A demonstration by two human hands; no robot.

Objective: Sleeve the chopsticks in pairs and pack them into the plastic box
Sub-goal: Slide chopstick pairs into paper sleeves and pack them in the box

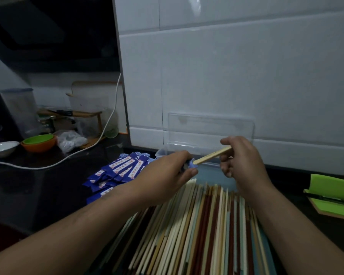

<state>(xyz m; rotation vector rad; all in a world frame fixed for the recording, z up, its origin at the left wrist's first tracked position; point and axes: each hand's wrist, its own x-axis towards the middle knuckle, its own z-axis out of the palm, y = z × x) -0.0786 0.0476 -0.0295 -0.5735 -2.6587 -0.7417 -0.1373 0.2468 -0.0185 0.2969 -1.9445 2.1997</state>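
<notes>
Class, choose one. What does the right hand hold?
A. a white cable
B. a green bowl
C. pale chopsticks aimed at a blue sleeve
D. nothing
C: the right hand pinches pale chopsticks whose far end meets the blue sleeve gripped by the left hand.

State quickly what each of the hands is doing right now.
Left hand: grips a blue sleeve.
Right hand: pinches the chopsticks entering it.
</notes>
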